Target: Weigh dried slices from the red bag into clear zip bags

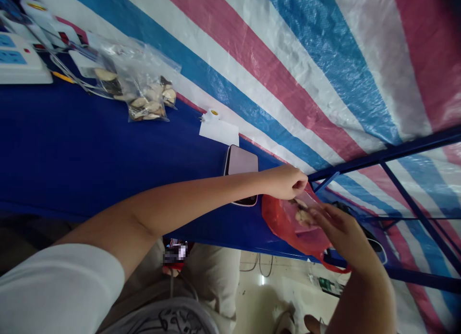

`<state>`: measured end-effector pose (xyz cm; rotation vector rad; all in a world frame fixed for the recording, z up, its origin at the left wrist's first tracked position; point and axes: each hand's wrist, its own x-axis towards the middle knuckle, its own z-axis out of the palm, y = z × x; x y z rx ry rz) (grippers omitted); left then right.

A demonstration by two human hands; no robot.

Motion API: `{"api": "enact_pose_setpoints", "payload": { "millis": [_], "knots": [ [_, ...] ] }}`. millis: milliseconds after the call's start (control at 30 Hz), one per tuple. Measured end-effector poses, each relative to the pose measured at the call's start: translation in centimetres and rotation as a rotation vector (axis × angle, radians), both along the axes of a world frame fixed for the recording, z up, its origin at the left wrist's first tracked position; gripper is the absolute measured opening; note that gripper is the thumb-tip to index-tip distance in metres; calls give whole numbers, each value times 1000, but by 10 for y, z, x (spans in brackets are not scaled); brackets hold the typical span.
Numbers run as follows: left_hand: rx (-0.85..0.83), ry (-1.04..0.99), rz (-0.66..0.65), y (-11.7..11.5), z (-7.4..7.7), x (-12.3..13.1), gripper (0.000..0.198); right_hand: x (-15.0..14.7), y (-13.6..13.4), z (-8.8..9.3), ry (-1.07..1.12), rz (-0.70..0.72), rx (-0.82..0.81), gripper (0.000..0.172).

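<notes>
A red plastic bag hangs partly over the front edge of the blue table, its mouth facing up. Closed around its upper rim is my left hand, with the arm crossing in front of me. My right hand is at the bag's mouth, thumb and fingers pinched on pale mushroom slices with dark edges; part of the grip is hidden. Left of the bag lies a flat scale, partly covered by my left forearm. Farther left, clear bags hold similar slices.
The blue table runs along a striped tarp wall. A power strip with cables lies at the far left. A white paper sits behind the scale. Blue metal bars stand close on the right.
</notes>
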<state>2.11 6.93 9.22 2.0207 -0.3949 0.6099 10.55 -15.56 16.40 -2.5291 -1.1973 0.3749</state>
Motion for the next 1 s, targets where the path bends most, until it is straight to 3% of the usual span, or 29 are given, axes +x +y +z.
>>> {"api": "enact_pose_setpoints", "payload": {
  "millis": [300, 433, 567, 700, 800, 900, 1000],
  "knots": [
    [3, 55, 6, 2, 4, -2, 7, 8, 4, 4, -164, 23, -109, 37],
    [-60, 73, 28, 1, 5, 0, 2, 7, 8, 4, -314, -24, -64, 36],
    [-211, 82, 45, 0, 8, 2, 20, 8, 8, -1, -344, -17, -62, 37],
    [-271, 139, 35, 2, 16, 0, 24, 10, 8, -1, -523, -121, -16, 32],
    [-313, 132, 77, 5, 19, 0, 37, 9, 10, 4, -566, -174, 25, 30],
    [-306, 82, 99, 6, 17, 2, 56, 8, 12, 9, -591, -221, 84, 30],
    [-246, 31, 68, 4, 11, 3, 61, 6, 12, 9, -644, -300, 105, 28]
  ]
}}
